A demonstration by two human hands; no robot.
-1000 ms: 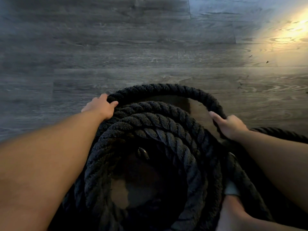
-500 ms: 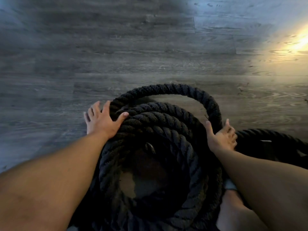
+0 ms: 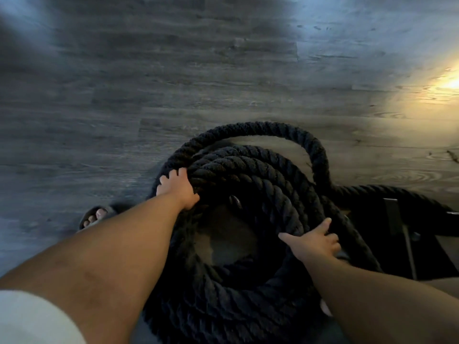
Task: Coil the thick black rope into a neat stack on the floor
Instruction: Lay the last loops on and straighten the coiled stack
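Note:
The thick black rope (image 3: pixel 260 170) lies coiled in several stacked loops on the grey wood floor in front of me. One wider loop (image 3: pixel 318 155) bulges out at the far side and runs off to the right. My left hand (image 3: pixel 177 188) grips the top loops at the coil's left side, its fingers curled over the outer edge. My right hand (image 3: pixel 315 243) is on the coil's right side, with the thumb spread inward, the index finger straight and the other fingers curled round a loop. The floor shows through the coil's middle (image 3: pixel 223 242).
My sandalled foot (image 3: pixel 95 216) stands on the floor just left of the coil. A dark metal frame (image 3: pixel 397 219) sits at the right, beside the rope's trailing end. A warm light patch (image 3: pixel 444 88) glares on the floor at the far right.
Both hands were spread open beside the coil half a second ago. The left has since closed over the top loops, and the right has moved nearer along the right side. The camera tilted.

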